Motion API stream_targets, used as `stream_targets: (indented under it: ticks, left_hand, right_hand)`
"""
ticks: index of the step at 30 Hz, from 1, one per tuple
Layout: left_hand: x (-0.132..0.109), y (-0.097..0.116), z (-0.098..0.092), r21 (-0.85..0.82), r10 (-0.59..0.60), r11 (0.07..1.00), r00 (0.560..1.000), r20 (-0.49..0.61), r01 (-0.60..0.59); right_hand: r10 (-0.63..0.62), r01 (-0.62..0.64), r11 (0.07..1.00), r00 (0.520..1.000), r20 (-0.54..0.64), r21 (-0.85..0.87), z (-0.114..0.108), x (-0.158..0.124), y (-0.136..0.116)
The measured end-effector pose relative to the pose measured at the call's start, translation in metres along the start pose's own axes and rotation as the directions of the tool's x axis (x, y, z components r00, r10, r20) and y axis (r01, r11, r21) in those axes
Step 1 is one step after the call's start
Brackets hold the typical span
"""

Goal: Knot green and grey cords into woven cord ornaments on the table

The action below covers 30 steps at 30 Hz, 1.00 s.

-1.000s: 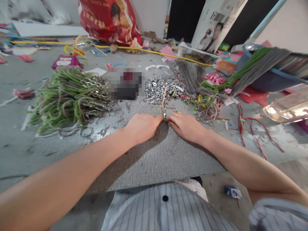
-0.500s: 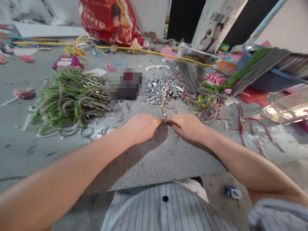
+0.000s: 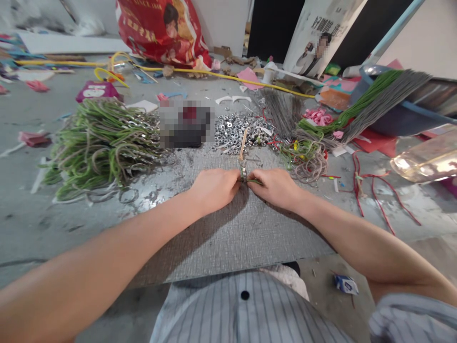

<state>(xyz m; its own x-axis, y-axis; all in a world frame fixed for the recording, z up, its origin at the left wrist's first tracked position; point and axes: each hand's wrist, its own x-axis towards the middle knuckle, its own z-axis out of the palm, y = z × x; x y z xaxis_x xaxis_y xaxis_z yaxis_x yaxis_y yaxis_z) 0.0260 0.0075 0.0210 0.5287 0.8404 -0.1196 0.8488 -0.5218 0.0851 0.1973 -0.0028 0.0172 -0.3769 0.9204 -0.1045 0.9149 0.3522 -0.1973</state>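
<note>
Between my hands a narrow strip of cord with shiny metal nuts (image 3: 243, 174) lies near the middle of the board, below a tan elastic-looking loop (image 3: 243, 144). My left hand (image 3: 217, 189) is closed, its fingertips at the strip's left side; they seem to pinch a cord end, mostly hidden by the fingers. From the right, my right hand (image 3: 274, 188) pinches a thin green cord (image 3: 254, 181) close beside the strip. Just beyond both hands lies a heap of loose silver nuts (image 3: 232, 131).
Finished-looking green and grey cord pieces (image 3: 103, 147) pile up at the left. On the right are loose cords (image 3: 309, 157), a blue basin (image 3: 385, 112) with long cord bundles over its rim, red strings (image 3: 357, 183) and a clear bottle (image 3: 424, 159). A red bag (image 3: 160, 33) stands behind.
My fingers have shifted slightly at the strip, and the right fingertips sit a little farther right. The green cord at my right hand now shows more clearly.
</note>
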Motion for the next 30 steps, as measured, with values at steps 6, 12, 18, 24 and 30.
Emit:
stream_targets:
  ticks: [6, 12, 18, 24, 30]
  left_hand:
    - [0.001, -0.003, -0.006, -0.087, 0.034, 0.996, 0.997, 0.073, -0.028]
    - [0.006, -0.008, -0.008, -0.159, 0.063, 0.987, 0.986, 0.152, -0.038]
    - [0.008, -0.009, -0.008, -0.147, 0.099, 0.986, 0.983, 0.154, -0.076]
    - [0.001, -0.013, -0.009, -0.068, 0.045, 0.997, 0.995, 0.087, -0.039]
    - [-0.002, -0.017, -0.013, -0.011, 0.006, 1.000, 0.998, 0.061, -0.005]
  right_hand:
    - [0.016, -0.015, 1.000, 0.996, 0.088, -0.012, -0.008, 0.000, -0.002]
    - [-0.012, 0.020, 0.999, 0.981, 0.192, -0.041, -0.016, 0.001, -0.003]
    - [-0.083, 0.087, 0.996, 0.973, 0.214, -0.008, -0.018, -0.001, -0.002]
    - [-0.059, 0.059, 0.998, 0.992, 0.109, 0.006, -0.012, -0.004, 0.002]
    - [0.037, -0.032, 0.998, 0.996, 0.081, -0.059, -0.013, -0.003, 0.005]
